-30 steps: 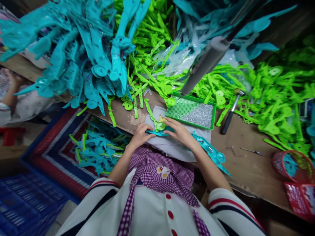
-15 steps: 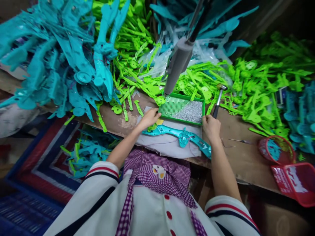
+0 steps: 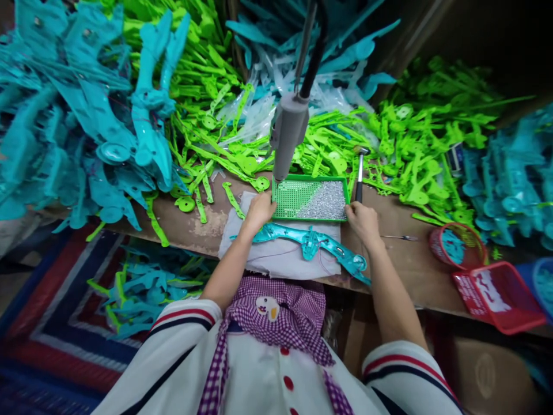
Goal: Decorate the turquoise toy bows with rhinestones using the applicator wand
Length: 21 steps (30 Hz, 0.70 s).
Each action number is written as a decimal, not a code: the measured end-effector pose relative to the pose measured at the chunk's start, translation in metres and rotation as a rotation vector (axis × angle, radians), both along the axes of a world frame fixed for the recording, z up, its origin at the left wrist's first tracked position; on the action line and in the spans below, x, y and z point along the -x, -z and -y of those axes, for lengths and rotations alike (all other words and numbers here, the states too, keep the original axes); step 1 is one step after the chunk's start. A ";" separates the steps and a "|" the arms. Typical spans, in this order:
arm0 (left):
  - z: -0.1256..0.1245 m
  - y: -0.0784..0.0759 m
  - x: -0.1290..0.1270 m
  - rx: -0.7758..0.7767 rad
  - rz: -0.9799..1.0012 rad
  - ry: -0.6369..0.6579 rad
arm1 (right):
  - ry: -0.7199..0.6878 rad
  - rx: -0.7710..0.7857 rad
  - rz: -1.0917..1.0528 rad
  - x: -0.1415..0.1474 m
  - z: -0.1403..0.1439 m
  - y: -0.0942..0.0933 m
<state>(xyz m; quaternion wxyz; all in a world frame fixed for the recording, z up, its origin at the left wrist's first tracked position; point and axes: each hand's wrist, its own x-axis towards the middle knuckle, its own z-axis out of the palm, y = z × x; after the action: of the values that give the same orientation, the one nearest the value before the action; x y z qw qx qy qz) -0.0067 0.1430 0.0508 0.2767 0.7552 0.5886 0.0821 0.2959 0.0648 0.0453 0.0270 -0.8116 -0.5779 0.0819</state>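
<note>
A long teal plastic part [image 3: 311, 242] lies across a white cloth [image 3: 280, 262] at the near edge of the wooden bench. My left hand [image 3: 259, 210] presses down on its left end, fingers curled, just beside the green tray [image 3: 302, 219]. Small silver screws [image 3: 327, 202] fill the tray's right half. My right hand [image 3: 363, 222] grips the handle of a hammer [image 3: 359, 173], whose head points away from me. A grey hanging tool [image 3: 288, 135] dangles with its tip over the tray's left corner.
Heaps of teal parts [image 3: 86, 115] and green parts [image 3: 432, 138] crowd the back of the bench. Two red baskets [image 3: 496, 297] stand at the right, with a thin metal tool [image 3: 400, 237] near them. More parts [image 3: 142, 288] lie on the striped rug below.
My right hand left the teal part and closed on the hammer handle. My left hand shifted to the part's left end. The view swung to the right.
</note>
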 end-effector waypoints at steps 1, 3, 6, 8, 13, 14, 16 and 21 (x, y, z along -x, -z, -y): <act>0.001 -0.001 -0.001 -0.010 -0.039 0.001 | 0.002 -0.015 0.015 0.003 0.001 -0.004; 0.003 -0.002 -0.002 -0.013 -0.085 0.002 | 0.020 -0.056 0.053 0.008 0.005 -0.016; 0.005 -0.002 -0.002 0.005 -0.106 -0.017 | 0.043 -0.125 0.126 0.015 0.010 -0.039; 0.005 0.000 -0.001 0.012 -0.102 -0.036 | 0.048 -0.128 0.157 0.018 0.010 -0.052; 0.004 0.006 -0.002 0.010 -0.079 -0.028 | 0.062 -0.011 0.211 0.030 0.013 -0.072; 0.004 0.007 -0.002 0.008 -0.076 -0.025 | 0.069 -0.017 0.223 0.034 0.015 -0.076; 0.002 0.010 -0.001 0.006 -0.063 -0.016 | 0.069 -0.063 0.239 0.040 0.019 -0.083; -0.003 0.013 0.002 0.014 -0.040 -0.004 | 0.063 -0.075 0.201 0.043 0.016 -0.096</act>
<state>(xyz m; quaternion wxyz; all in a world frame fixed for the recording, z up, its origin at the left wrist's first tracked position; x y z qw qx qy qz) -0.0084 0.1463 0.0380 0.2702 0.7535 0.5959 0.0633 0.2526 0.0487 0.1414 0.0017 -0.8319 -0.5545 -0.0224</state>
